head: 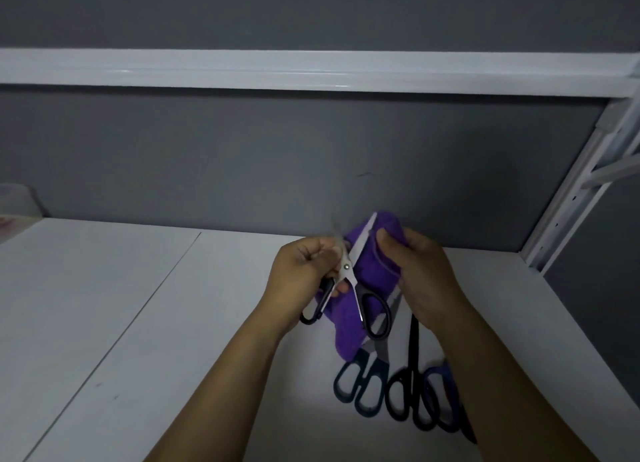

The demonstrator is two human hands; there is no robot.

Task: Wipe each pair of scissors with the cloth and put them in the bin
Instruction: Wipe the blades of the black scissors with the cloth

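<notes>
Scissors [346, 267], black-handled, blades spread open. I'm gripping them with my left hand [301, 271], fingers curled round them near the pivot, and holding them up above the table [138, 305]. My right hand [419, 271] is pinching the purple cloth [374, 264], thumb in front and fingers wrapped behind. The cloth is lying against the bright upper blade, so I'm judging this pair to be mid-wipe, not finished.

Below my wrists more pairs are waiting on the table: a dark blue-handled pair [360, 382], a black pair [412, 385] just beside it, and another blue pair [446, 385] half hidden under my right forearm. They're lying outside any bin, so I'm reckoning most of the job is left.

And the bin? I'm seeing only a pale, blurred box edge [17, 198] at the far left. Whether that's the bin, or what's in it, I cannot tell.
</notes>
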